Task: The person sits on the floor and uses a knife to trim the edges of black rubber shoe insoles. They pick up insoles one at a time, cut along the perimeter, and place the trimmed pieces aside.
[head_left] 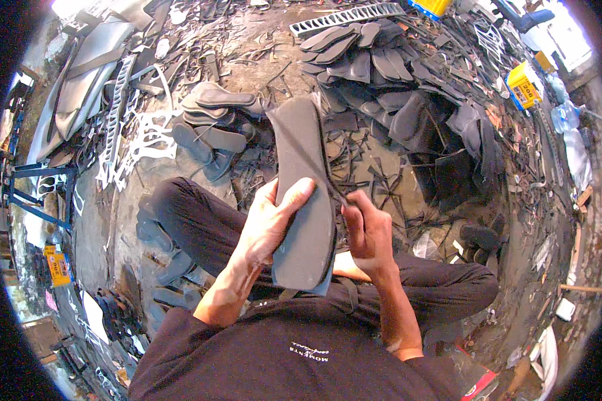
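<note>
My left hand grips a long grey shoe sole by its left side, the thumb flat on top. The sole points away from me above my lap, and a bluish layer shows under its near end. At its right edge my right hand is closed on a thin dark strip. A dark diagonal band, strip or shadow, crosses the sole toward those fingers. Whether a tool is inside the right hand is hidden.
Stacked soles lie beyond my left knee, and a big heap of dark soles at the far right. Cut-off scraps cover the floor. White lattice offcuts and a blue metal frame are at left; a yellow box at right.
</note>
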### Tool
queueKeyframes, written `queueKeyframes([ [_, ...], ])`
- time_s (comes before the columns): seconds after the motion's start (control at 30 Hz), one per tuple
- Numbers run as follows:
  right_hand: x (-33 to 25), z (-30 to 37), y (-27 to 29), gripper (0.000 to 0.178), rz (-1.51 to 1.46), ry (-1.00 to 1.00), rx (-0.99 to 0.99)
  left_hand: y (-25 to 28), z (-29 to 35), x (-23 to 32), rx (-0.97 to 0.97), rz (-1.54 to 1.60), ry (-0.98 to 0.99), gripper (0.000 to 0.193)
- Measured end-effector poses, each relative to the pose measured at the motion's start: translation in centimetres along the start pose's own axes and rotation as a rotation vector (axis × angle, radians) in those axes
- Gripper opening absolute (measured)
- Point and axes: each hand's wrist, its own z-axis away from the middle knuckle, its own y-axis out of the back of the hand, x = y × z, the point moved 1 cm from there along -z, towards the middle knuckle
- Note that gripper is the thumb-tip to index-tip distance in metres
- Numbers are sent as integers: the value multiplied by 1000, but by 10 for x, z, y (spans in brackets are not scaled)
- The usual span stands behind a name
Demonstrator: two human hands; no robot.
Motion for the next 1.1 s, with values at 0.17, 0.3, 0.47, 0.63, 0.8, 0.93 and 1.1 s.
queueKeyframes([
  [0.17,20,-77,4,44,-32,37,242,-14,31,-24,-294,-69,46,42],
  [0.3,-7,-52,13,51,-516,-231,-164,2,28,-34,-121,88,39,42],
  [0.47,-28,32,-12,46,-291,-170,-255,27,-8,-48,36,253,-122,33],
  [0.63,-17,55,-12,29,-320,-293,-411,42,-14,-30,50,292,9,32],
  [0.8,15,64,-18,38,145,49,27,38,5,-20,-118,283,64,32],
  [0.93,14,68,0,46,118,67,26,31,12,-10,-189,197,113,32],
  [1.1,-64,16,66,61,106,27,-256,18,27,6,-304,105,-51,31],
])
